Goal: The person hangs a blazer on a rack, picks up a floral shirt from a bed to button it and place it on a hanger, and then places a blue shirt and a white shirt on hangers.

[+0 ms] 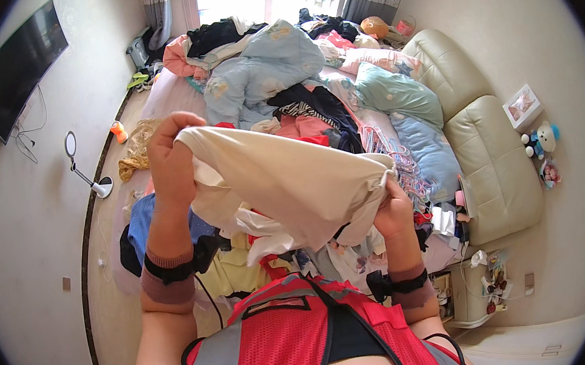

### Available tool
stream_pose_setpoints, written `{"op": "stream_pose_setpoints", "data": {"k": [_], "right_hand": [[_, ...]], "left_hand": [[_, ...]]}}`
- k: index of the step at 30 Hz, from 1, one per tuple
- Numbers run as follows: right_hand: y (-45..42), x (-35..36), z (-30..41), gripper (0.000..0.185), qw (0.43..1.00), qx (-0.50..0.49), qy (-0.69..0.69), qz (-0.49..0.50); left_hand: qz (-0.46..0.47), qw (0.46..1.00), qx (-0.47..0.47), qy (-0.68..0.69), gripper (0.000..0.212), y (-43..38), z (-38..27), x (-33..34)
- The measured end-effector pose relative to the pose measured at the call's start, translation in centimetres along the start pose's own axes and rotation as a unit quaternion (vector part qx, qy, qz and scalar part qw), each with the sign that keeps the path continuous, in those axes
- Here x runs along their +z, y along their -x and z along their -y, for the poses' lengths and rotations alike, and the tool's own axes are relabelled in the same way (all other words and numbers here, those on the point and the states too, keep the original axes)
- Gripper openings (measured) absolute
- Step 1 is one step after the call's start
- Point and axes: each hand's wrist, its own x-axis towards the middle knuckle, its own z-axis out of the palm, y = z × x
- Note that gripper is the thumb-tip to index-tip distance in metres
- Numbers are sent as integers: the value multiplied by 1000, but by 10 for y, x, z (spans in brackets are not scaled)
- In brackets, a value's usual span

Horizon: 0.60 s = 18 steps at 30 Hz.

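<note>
A cream-coloured cloth garment [292, 177] is stretched out in the air between my two hands. My left hand [172, 157] grips its upper left corner, with the fingers partly hidden behind the fabric. At the other end my right hand [394, 206] pinches a bunched edge. The cloth sags below and hides part of the bed behind it. Beneath it lie a pale yellow garment [237, 268] and other mixed clothes. A blue garment [142, 219] rests just beyond my left forearm. Several wire clothes hangers [402, 160] lie in a heap near my right hand.
Behind the cloth, a light blue quilt [264, 68] and dark clothes [311, 105] cover the bed. Pillows [398, 96] lean by a beige padded headboard [493, 161]. A bedside cabinet [470, 292] stands at right. At left are a mirror lamp [103, 187] and a wall television [21, 66].
</note>
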Motion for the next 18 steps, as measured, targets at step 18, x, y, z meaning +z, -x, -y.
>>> {"op": "stream_pose_setpoints", "data": {"k": [18], "right_hand": [[4, 91, -61, 32, 672, -372, 627, 130]], "left_hand": [[238, 931, -32, -276, 35, 56, 54, 95]]}}
